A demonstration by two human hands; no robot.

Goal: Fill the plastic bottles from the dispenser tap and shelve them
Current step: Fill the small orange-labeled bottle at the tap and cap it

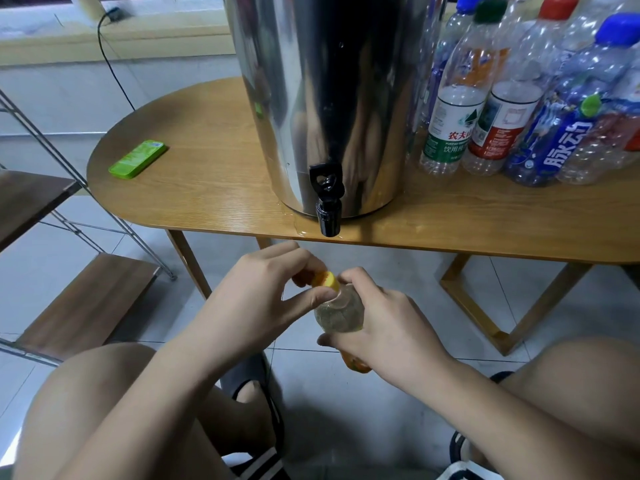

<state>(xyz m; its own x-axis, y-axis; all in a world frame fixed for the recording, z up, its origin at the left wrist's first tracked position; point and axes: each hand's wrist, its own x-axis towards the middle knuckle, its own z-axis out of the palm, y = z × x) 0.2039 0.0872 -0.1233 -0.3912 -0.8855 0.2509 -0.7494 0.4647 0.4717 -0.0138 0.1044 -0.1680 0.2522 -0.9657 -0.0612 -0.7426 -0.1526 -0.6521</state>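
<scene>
Bottle [339,315] is held directly below the tap [327,199], in the open gap between the front bench [207,188] edge and the knees, above the tiled floor.

Right hand [384,323]: fingers are curled round the bottle's shoulder and body. Left hand [263,292]: thumb and fingertips are pinched on the yellow cap [327,280] at the neck; how far the cap is seated cannot be told. Pale liquid is seen in the bottle's shoulder.

The tap is mounted low on the steel dispenser [329,98] and projects to the front bench edge. A thin puddle [301,230] is noted just beside the tap, reaching that edge.

Right of the tap: capped plastic bottles [502,98] are packed upright, just beside the dispenser. Left of the tap: 1 green box [138,158] lies flat, well apart, with bare bench around it. Farther left and lower: a wire rack with 2 wooden shelves [86,299] is set apart from the bench's rounded end.
</scene>
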